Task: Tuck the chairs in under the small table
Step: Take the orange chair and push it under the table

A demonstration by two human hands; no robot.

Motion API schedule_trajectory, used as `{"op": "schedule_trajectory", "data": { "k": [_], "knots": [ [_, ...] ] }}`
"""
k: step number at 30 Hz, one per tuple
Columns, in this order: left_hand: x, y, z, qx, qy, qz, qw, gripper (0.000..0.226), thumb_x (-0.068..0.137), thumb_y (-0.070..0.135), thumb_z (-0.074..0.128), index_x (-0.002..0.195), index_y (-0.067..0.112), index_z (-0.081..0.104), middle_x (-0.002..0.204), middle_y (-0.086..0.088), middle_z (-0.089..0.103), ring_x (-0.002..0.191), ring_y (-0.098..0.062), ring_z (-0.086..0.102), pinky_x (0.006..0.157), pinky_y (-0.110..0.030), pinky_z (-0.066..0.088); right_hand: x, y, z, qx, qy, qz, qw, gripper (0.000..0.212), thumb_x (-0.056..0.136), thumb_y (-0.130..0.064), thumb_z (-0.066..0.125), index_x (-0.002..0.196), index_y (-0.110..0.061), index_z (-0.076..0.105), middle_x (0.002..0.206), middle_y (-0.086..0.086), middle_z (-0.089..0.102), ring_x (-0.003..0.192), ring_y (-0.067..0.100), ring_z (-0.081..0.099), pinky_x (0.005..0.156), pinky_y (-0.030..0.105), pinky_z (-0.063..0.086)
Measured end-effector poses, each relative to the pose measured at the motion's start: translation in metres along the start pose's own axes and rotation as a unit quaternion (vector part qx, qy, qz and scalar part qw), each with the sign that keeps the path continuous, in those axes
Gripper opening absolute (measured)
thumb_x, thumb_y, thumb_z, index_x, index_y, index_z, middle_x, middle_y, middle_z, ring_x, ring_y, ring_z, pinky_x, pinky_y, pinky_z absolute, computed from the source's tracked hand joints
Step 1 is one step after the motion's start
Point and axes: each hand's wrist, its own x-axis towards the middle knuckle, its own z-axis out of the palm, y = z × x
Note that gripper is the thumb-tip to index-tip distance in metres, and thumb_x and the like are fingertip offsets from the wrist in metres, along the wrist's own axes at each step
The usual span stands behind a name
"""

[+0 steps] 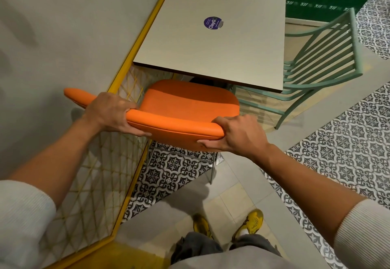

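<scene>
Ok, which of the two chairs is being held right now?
The orange chair: left hand and right hand both grip its backrest. The green slatted chair stands untouched at the table's right side.

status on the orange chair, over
Left hand and right hand gripping orange chair backrest. Seat front just under small table. Green chair at right side, clear.

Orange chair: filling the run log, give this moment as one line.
step: tucking | left hand and right hand: gripping orange chair backrest | seat: partly under small table | green chair: untouched
</scene>
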Motion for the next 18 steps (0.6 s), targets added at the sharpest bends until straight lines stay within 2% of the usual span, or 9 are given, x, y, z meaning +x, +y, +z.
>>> {"op": "schedule_trajectory", "data": {
  "k": [2,6,10,13,15,18],
  "knots": [
    [-0.001,0.002,-0.001,-0.001,-0.003,-0.003,1.000,0.101,0.056,0.113,0.036,0.092,0.028,0.077,0.077,0.007,0.075,0.066,-0.021,0.070,0.064,-0.035,0.056,-0.001,0.000,0.002,-0.003,0.006,0.006,1.000,0.082,0.083,-0.101,0.035,0.095,-0.030,0.073,0.061,-0.009,0.065,0.048,0.014,0.058,0.043,0.022,0.034],
    [-0.001,0.008,-0.006,-0.003,-0.008,-0.012,1.000,0.094,0.055,0.113,0.036,0.093,0.034,0.071,0.078,0.012,0.073,0.065,-0.018,0.068,0.060,-0.032,0.055,-0.002,0.001,0.005,0.003,-0.014,0.009,1.000,0.087,0.083,-0.103,0.031,0.102,-0.030,0.073,0.068,-0.008,0.070,0.053,0.014,0.063,0.046,0.027,0.052],
    [-0.003,0.014,-0.008,-0.014,-0.011,-0.041,0.999,0.089,0.054,0.113,0.034,0.093,0.039,0.065,0.080,0.015,0.072,0.069,-0.016,0.068,0.059,-0.029,0.047,-0.001,0.003,0.003,0.003,-0.039,0.008,0.999,0.091,0.082,-0.104,0.026,0.107,-0.029,0.072,0.071,-0.006,0.071,0.056,0.016,0.065,0.050,0.030,0.055],
    [-0.006,0.017,-0.009,-0.043,-0.045,-0.090,0.994,0.087,0.050,0.113,0.036,0.095,0.043,0.061,0.085,0.020,0.070,0.075,-0.011,0.065,0.059,-0.028,0.042,0.000,0.005,0.003,0.014,-0.047,-0.003,0.999,0.089,0.084,-0.103,0.026,0.103,-0.028,0.071,0.069,-0.007,0.069,0.053,0.017,0.063,0.049,0.031,0.056],
    [-0.007,0.022,-0.010,-0.063,-0.069,-0.128,0.987,0.089,0.048,0.112,0.041,0.099,0.043,0.063,0.092,0.020,0.071,0.082,-0.009,0.065,0.066,-0.032,0.049,0.001,0.007,0.003,0.027,-0.056,-0.019,0.998,0.086,0.085,-0.102,0.026,0.100,-0.028,0.069,0.069,-0.006,0.067,0.053,0.018,0.063,0.048,0.032,0.055],
    [-0.012,0.040,-0.012,-0.074,-0.072,-0.188,0.977,0.094,0.042,0.105,0.059,0.108,0.037,0.065,0.107,0.012,0.071,0.100,-0.018,0.065,0.088,-0.039,0.048,-0.002,0.009,0.006,0.040,-0.077,-0.041,0.995,0.075,0.091,-0.095,0.029,0.099,-0.028,0.063,0.075,-0.006,0.066,0.056,0.020,0.062,0.049,0.035,0.054]
  ]
}}
